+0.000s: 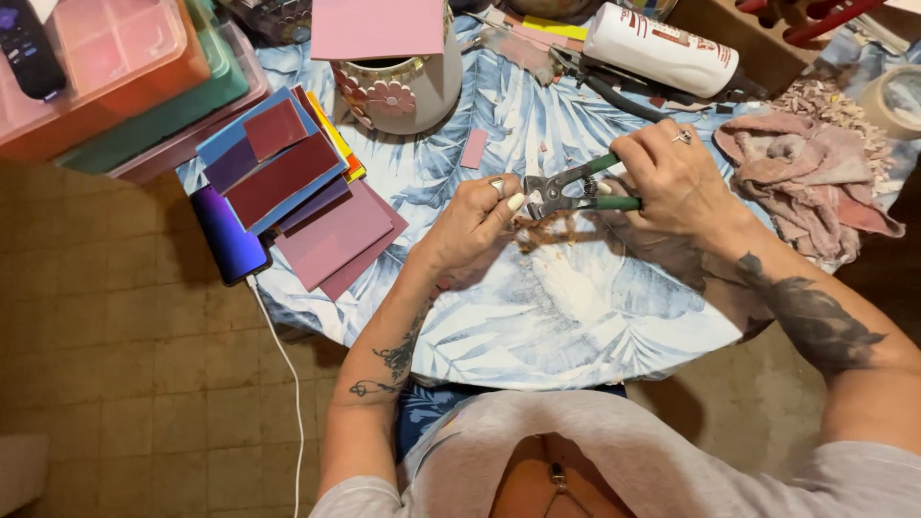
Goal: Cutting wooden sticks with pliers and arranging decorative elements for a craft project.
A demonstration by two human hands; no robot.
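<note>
Nippers (576, 190) between both hands

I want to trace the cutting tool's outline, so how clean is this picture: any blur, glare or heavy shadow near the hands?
Head view: green-handled nippers fairly sharp, in the right hand; soft shadow beneath the left hand on the leaf-print tablecloth; mild glare on the white bottle; floor and edges darker.

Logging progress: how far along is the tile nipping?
Done: small chips lie on the tablecloth under the tool. In hand: the right hand squeezes green-handled nippers, the left hand holding a small piece at the jaws. Left: a stack of coloured sheets looks uncut.
</note>
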